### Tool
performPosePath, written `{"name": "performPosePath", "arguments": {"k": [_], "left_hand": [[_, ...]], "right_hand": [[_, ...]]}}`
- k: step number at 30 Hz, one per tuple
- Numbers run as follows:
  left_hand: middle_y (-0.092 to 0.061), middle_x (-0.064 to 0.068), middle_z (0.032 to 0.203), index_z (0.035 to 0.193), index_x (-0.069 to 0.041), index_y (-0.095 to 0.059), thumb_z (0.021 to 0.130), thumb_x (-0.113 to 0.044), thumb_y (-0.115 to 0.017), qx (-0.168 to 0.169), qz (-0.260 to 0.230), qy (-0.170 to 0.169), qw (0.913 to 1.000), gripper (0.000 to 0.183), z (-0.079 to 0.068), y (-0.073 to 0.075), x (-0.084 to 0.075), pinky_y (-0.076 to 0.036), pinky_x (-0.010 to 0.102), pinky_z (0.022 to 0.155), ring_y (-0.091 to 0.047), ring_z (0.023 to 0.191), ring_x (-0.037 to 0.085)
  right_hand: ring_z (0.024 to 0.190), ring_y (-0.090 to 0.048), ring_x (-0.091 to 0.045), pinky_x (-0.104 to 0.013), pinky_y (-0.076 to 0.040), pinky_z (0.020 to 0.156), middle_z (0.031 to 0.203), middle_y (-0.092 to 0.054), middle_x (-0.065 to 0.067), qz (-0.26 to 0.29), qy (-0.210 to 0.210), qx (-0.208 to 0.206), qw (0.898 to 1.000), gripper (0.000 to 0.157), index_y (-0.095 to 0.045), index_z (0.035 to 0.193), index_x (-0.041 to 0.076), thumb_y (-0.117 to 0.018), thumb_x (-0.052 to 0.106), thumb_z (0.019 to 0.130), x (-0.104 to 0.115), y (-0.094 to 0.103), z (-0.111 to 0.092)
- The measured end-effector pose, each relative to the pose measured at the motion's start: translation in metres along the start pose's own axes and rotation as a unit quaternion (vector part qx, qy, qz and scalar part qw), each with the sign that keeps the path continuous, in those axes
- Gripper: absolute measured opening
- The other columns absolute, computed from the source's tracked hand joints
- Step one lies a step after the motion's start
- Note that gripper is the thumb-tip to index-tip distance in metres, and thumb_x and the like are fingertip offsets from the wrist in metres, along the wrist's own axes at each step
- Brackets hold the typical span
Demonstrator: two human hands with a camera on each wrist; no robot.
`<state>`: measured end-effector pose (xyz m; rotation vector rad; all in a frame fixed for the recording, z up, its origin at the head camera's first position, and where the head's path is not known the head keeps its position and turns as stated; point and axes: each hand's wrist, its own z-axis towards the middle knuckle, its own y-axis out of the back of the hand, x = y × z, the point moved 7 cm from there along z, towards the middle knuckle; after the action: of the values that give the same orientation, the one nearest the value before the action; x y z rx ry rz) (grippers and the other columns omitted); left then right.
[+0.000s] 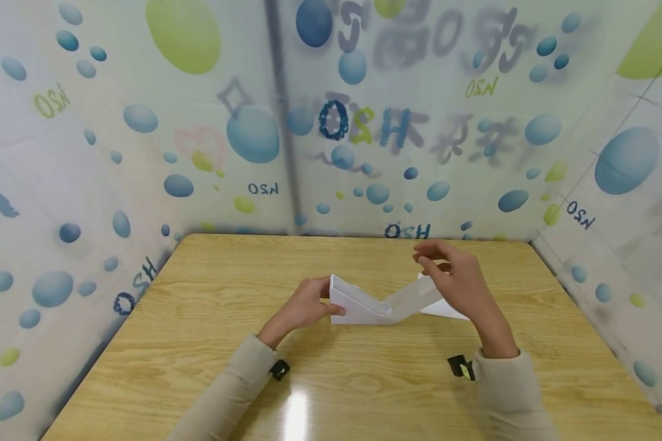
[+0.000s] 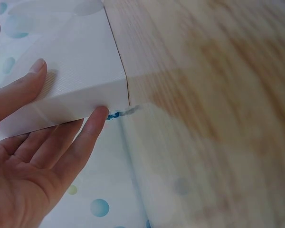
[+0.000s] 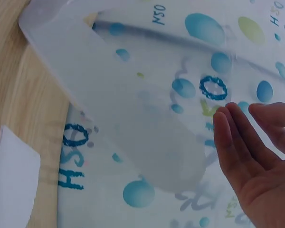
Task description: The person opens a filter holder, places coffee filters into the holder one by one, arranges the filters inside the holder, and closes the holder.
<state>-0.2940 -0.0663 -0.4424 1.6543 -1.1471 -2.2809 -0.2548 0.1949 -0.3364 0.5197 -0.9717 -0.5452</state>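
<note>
A small white box (image 1: 355, 311) with a slanted open side stands on the wooden table. My left hand (image 1: 308, 303) grips its left end, thumb on the near face and fingers round the back. In the left wrist view, the thumb presses one face of the box (image 2: 80, 61) and the fingers touch the adjoining one. From the box's low end a translucent plastic strip (image 1: 410, 300) slants up to the right. My right hand (image 1: 459, 283) hovers by the strip's raised end, fingers loosely bent; in the right wrist view they are apart from the strip (image 3: 133, 123).
Behind the right hand lies a white pointed piece (image 1: 444, 310), partly hidden. Bare wood (image 1: 358, 380) of the table extends before the hands. Patterned walls (image 1: 342, 202) enclose the table at the back and both sides. A black clip-like item (image 1: 460, 367) sits at the right cuff.
</note>
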Motion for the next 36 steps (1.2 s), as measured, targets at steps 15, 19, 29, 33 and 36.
{"name": "performPosePath", "arguments": {"k": [15, 19, 29, 33, 36], "left_hand": [[-0.076, 0.007, 0.116, 0.121, -0.01, -0.069, 0.089, -0.01, -0.082, 0.003, -0.006, -0.005, 1.0, 0.035, 0.003, -0.002, -0.001, -0.062, 0.039, 0.091, -0.074, 0.106, 0.024], [-0.076, 0.006, 0.116, 0.121, -0.01, -0.069, 0.089, -0.012, -0.082, 0.011, -0.008, -0.017, 0.9998, 0.033, 0.006, -0.006, -0.003, -0.061, 0.037, 0.091, -0.074, 0.106, 0.023], [-0.075, 0.007, 0.118, 0.123, -0.01, -0.069, 0.089, -0.01, -0.082, 0.001, -0.007, -0.002, 1.0, 0.037, 0.0, 0.0, 0.004, -0.062, 0.041, 0.092, -0.074, 0.108, 0.025], [-0.076, 0.007, 0.117, 0.122, -0.009, -0.069, 0.088, -0.009, -0.082, 0.001, -0.006, -0.007, 1.0, 0.036, 0.001, 0.0, 0.003, -0.062, 0.04, 0.092, -0.075, 0.107, 0.025], [-0.076, 0.008, 0.117, 0.122, -0.009, -0.069, 0.088, -0.009, -0.082, 0.002, -0.005, -0.008, 1.0, 0.037, 0.001, 0.0, 0.001, -0.062, 0.039, 0.091, -0.075, 0.107, 0.025]], "right_hand": [[0.084, -0.063, 0.011, -0.011, -0.057, 0.071, 0.101, -0.073, -0.003, 0.036, -0.059, -0.09, 0.994, 0.024, -0.067, 0.121, 0.002, -0.059, 0.02, 0.106, -0.044, 0.054, -0.007], [0.079, -0.061, 0.011, -0.01, -0.056, 0.068, 0.093, -0.07, 0.01, 0.008, -0.097, -0.089, 0.991, 0.024, -0.066, 0.119, 0.003, -0.058, 0.021, 0.106, -0.064, 0.063, -0.012], [0.073, -0.063, 0.004, -0.019, -0.056, 0.062, 0.105, -0.074, -0.024, -0.042, -0.147, -0.037, 0.988, 0.032, -0.065, 0.125, 0.001, -0.057, 0.026, 0.107, -0.1, 0.053, -0.014], [0.082, -0.07, -0.022, -0.03, -0.055, 0.063, 0.108, -0.073, -0.025, -0.09, -0.169, -0.012, 0.981, 0.034, -0.065, 0.124, 0.0, -0.057, 0.028, 0.106, -0.113, 0.047, -0.017], [0.096, -0.069, -0.04, -0.042, -0.057, 0.07, 0.116, -0.07, -0.029, -0.116, -0.193, 0.038, 0.974, 0.039, -0.064, 0.126, -0.003, -0.057, 0.029, 0.105, -0.127, 0.04, -0.02]]}}
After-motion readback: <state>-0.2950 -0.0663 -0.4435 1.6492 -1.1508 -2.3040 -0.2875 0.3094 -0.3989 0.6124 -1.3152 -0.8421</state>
